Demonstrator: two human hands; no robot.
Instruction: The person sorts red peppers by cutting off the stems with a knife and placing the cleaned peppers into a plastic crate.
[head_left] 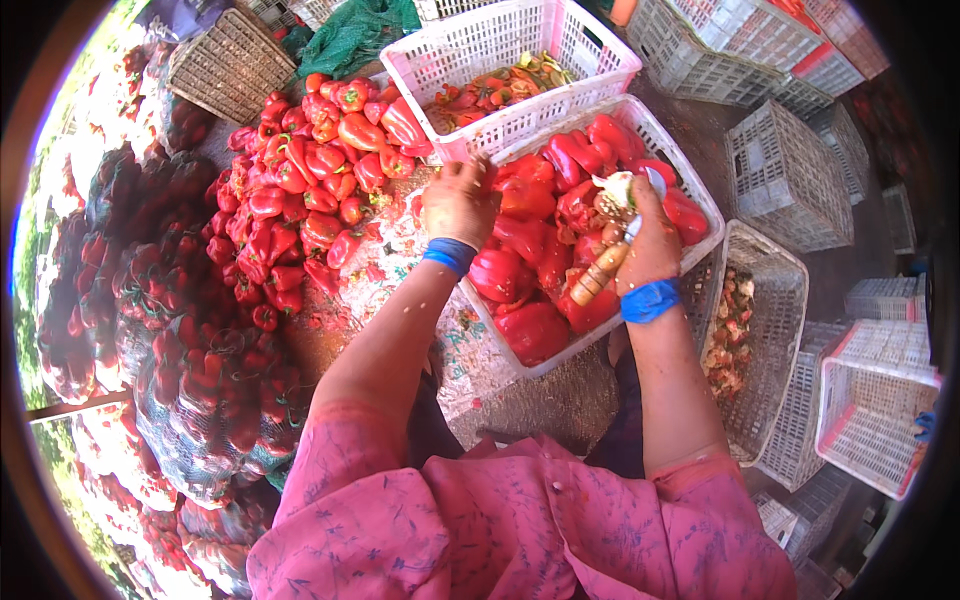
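My right hand (pixel 650 245) is closed around a knife (pixel 600 274) with a banded wooden handle, above a white crate (pixel 712 205) of red peppers. A pale pepper core (pixel 614 192) with seeds is at its thumb, beside the blade. My left hand (pixel 460 205) is at that crate's left rim, fingers loosely bent and nothing visible in them. Large red peppers (pixel 530 240) fill the crate under both hands. Left of my left hand, a heap of whole red peppers (pixel 320 160) lies on the ground. Both wrists wear blue bands.
Beyond the peppers stands a white crate (pixel 600 88) with pepper scraps. To the right, a dirty crate (pixel 785 330) contains cores and seeds. Net sacks of peppers (pixel 190 350) are piled at left. More crates (pixel 790 175) stand at right, and a green net (pixel 360 38) lies behind.
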